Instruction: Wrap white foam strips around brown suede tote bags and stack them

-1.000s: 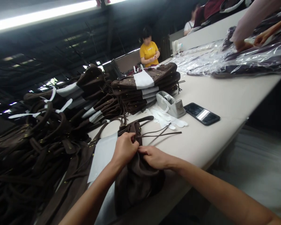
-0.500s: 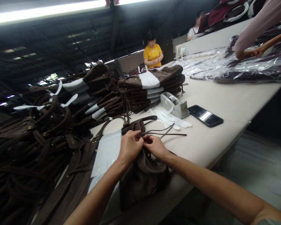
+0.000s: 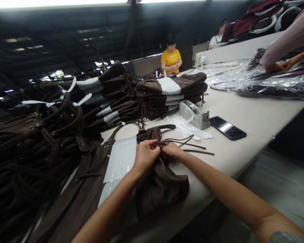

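A dark brown bag (image 3: 164,185) lies at the table's near edge, with a white sheet (image 3: 120,162) wrapped around its middle. My left hand (image 3: 147,153) is closed on the bag's gathered fabric, thumb and fingers pinched together. Beside it, my right hand (image 3: 172,151) is closed at the same spot, its fingertips partly tucked behind the brown fabric. Thin brown cords (image 3: 192,145) stretch out to the right past my right hand. Exactly what the fingertips pinch is hidden. The bag's round handle (image 3: 126,125) lies beyond my left hand.
A grey tape dispenser (image 3: 195,114) stands by white strips (image 3: 186,126) and a black phone (image 3: 228,128). Stacked brown bags (image 3: 171,89) rise behind, with more bags (image 3: 40,162) at left. A co-worker's sleeve (image 3: 283,40) reaches over plastic-wrapped goods (image 3: 276,84); a person in yellow (image 3: 171,59) stands farther back.
The view has shifted, moving the scene slightly right in the picture. My right hand has moved deeper behind the fabric, and another cord now shows stretched to the right.
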Available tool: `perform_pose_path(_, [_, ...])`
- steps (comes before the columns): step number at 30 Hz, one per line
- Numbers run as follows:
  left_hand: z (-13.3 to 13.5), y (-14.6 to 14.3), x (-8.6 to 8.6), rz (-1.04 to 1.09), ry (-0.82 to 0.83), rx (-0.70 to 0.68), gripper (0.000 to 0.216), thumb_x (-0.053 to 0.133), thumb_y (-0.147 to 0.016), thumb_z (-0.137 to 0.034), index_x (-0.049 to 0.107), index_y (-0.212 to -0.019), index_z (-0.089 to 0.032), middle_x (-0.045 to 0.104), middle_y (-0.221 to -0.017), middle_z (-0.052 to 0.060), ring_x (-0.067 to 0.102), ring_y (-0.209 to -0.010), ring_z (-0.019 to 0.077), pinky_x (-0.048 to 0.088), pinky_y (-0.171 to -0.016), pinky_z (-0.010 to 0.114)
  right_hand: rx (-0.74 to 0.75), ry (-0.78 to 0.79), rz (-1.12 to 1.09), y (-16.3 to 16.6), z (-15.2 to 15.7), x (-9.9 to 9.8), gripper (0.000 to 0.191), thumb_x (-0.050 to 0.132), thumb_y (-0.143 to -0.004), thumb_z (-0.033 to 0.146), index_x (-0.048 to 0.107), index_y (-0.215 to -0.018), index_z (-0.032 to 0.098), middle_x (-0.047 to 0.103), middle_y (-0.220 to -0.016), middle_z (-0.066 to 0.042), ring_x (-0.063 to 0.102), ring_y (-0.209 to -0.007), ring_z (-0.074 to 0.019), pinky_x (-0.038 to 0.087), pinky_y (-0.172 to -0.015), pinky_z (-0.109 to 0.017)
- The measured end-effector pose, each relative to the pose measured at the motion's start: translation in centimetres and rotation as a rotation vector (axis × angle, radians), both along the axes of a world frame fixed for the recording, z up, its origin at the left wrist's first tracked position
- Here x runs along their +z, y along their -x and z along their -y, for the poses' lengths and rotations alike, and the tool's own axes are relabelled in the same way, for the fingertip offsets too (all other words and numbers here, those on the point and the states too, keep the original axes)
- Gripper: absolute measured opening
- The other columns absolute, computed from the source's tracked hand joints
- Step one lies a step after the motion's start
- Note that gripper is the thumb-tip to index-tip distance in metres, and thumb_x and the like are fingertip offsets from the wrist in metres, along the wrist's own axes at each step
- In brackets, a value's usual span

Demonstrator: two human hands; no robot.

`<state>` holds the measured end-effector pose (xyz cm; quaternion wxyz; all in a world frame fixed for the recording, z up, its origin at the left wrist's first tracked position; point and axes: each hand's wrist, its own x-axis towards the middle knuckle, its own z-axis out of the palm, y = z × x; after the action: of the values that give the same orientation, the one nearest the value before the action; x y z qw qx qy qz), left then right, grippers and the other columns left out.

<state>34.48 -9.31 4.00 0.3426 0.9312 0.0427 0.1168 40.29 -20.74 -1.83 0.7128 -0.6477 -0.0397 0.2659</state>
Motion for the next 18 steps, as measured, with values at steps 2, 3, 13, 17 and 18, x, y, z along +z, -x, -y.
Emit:
perform_pose_path(2, [-0.9, 0.4, 0.4, 0.009, 0.027, 0.011, 0.035, 0.066, -0.073, -0.015, 0.072, -0.107, -0.013, 0.069, -0.071, 0.002, 0.062, -0.066, 0.0141, 0.047, -0.063, 0.023, -0.015, 0.070, 0.012, -0.1, 0.3, 0.3, 0.017, 0.053, -0.070, 0.000, 0.058, -0.065, 0.016, 0.048, -0.041, 0.007, 0.039, -0.035, -0.0055, 0.029, -0.034, -0.015])
perform_pose_path(3, [-1.3, 0.5, 0.5, 0.013, 0.039, 0.015, 0.035, 0.066, -0.074, -0.016, 0.072, -0.108, -0.013, 0.069, -0.071, 0.002, 0.063, -0.066, 0.0140, 0.048, -0.063, 0.022, -0.014, 0.097, 0.016, -0.1, 0.6, 0.6, 0.017, 0.053, -0.070, 0.000, 0.059, -0.065, 0.016, 0.049, -0.041, 0.006, 0.039, -0.034, -0.0053, 0.028, -0.033, -0.015])
perform_pose_path(13, [-1.4, 0.6, 0.8, 0.039, 0.085, 0.009, 0.031, 0.066, -0.075, -0.019, 0.072, -0.106, -0.014, 0.072, -0.078, 0.003, 0.064, -0.068, 0.0152, 0.050, -0.067, 0.025, 0.257, -0.093, 0.124, 1.5, 2.5, 0.8, 0.020, 0.064, -0.066, 0.013, 0.071, -0.085, 0.012, 0.070, -0.075, -0.003, 0.061, -0.065, -0.0104, 0.046, -0.060, -0.018])
perform_pose_path(17, [0.0, -0.1, -0.3, 0.016, 0.074, -0.012, 0.028, 0.069, -0.071, -0.015, 0.074, -0.099, -0.013, 0.070, -0.073, 0.003, 0.063, -0.064, 0.0148, 0.050, -0.066, 0.025, 0.316, -0.044, 0.314, 1.5, 1.6, -0.9, 0.007, 0.062, -0.063, 0.015, 0.066, -0.068, 0.012, 0.063, -0.063, 0.001, 0.053, -0.060, -0.0110, 0.041, -0.056, -0.021])
perform_pose_path(18, [0.3, -0.3, -0.6, 0.011, 0.068, -0.020, 0.027, 0.070, -0.071, -0.015, 0.074, -0.097, -0.013, 0.070, -0.072, 0.002, 0.063, -0.064, 0.0147, 0.049, -0.066, 0.025, 0.309, -0.018, 0.320, 1.4, 1.5, -1.3, 0.005, 0.061, -0.062, 0.014, 0.064, -0.065, 0.012, 0.061, -0.059, 0.001, 0.051, -0.058, -0.0108, 0.039, -0.054, -0.021])
